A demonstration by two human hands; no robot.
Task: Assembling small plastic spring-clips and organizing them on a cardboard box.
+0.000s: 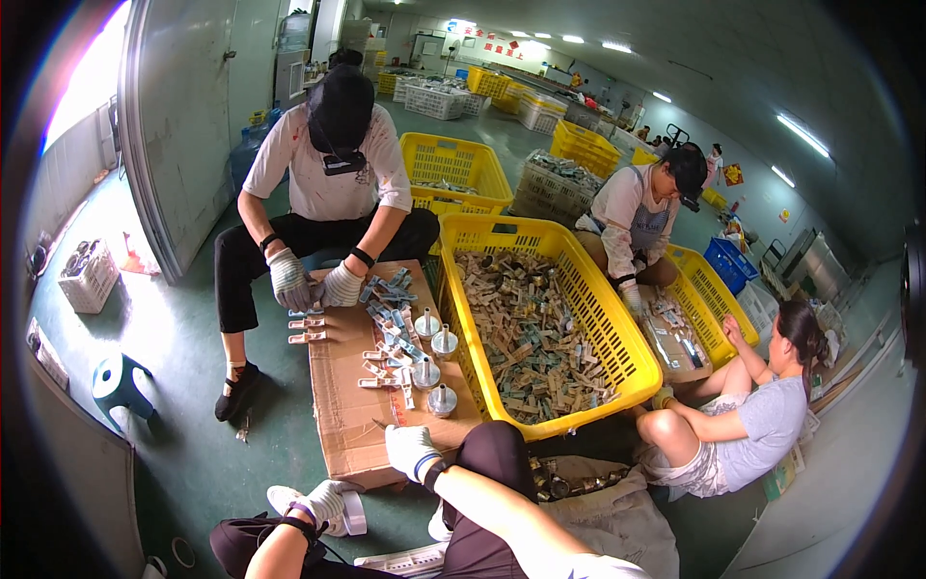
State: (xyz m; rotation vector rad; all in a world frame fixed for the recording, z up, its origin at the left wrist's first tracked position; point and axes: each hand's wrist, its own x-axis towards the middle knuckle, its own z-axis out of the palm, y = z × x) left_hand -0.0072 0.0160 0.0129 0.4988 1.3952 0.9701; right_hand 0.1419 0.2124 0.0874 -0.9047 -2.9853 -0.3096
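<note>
My right hand (412,451) wears a white work glove and rests, fingers curled, on the near edge of a flattened cardboard sheet (338,386); I cannot tell whether it holds anything. My left hand (323,504), also gloved, lies low by my shoe with a white object next to it. On the cardboard lie several small metal parts (386,328) in rows and several funnel-shaped metal pieces (436,369). A person in a white shirt sits across from me, with both gloved hands (313,287) on parts at the far edge.
A big yellow crate (559,241) full of metal parts stands right of the cardboard. Two more people sit at another yellow crate (714,318) on the right. A small green stool (118,381) and a white basket (89,277) stand at the left.
</note>
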